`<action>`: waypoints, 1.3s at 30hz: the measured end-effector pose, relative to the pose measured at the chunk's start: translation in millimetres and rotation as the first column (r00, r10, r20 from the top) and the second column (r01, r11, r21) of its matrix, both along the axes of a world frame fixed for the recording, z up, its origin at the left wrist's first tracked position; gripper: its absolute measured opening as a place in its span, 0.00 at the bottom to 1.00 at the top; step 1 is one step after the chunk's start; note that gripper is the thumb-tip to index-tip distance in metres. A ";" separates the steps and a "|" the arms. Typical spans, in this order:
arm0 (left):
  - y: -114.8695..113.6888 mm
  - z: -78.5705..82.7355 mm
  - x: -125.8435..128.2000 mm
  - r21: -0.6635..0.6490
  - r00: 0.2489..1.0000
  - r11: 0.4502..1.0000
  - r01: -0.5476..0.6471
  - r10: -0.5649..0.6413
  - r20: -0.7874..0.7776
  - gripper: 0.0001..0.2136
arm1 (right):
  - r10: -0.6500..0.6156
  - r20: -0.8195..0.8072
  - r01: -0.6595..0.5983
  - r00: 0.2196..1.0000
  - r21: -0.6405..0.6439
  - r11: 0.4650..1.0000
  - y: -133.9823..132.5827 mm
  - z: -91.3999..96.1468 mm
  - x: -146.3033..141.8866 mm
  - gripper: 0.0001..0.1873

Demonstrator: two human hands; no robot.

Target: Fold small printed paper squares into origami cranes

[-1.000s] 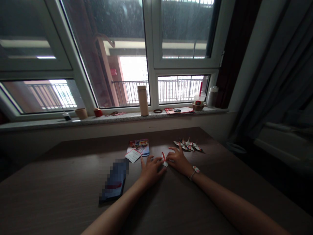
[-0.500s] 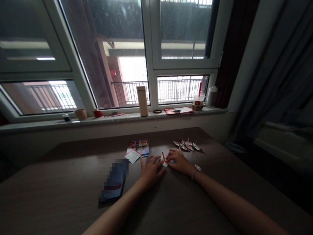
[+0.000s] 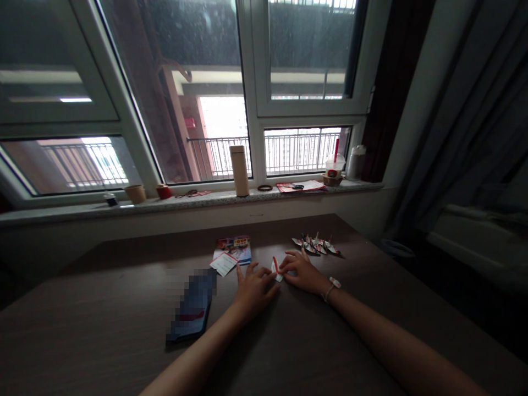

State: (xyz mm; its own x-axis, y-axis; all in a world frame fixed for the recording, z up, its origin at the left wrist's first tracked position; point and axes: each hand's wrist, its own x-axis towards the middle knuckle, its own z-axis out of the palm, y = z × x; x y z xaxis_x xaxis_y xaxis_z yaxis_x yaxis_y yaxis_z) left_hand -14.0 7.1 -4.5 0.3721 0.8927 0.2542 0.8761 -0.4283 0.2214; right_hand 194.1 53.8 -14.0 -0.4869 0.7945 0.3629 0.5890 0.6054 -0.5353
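A small folded piece of white paper with a red stripe (image 3: 276, 267) lies on the dark table between my two hands. My left hand (image 3: 253, 290) comes from the left with its outer fingers spread on the table; its index finger and thumb are at the paper's left and lower edge. From the right, my right hand (image 3: 303, 271) pinches the paper's right edge with thumb and index finger. Parts of the paper are hidden under the fingertips. Several folded paper pieces (image 3: 317, 244) stand just beyond my right hand. A white square card (image 3: 224, 264) lies beyond my left hand.
A colourful printed booklet (image 3: 243, 251) lies partly under the card. A blurred-out phone-like dark object (image 3: 192, 308) rests left of my left forearm. On the windowsill stand a beige bottle (image 3: 239, 171), a drink cup (image 3: 334, 166) and a paper stack with scissors (image 3: 300, 187).
My left fingers have shifted slightly on the paper, and more of its red-striped face shows. The right hand stays nearly in place.
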 end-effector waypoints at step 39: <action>-1.6 3.2 4.4 0.024 0.999 1.000 0.007 -0.006 -0.047 0.16 | -0.251 0.057 0.257 0.966 -0.187 0.948 22.3 -2.1 -7.2 0.07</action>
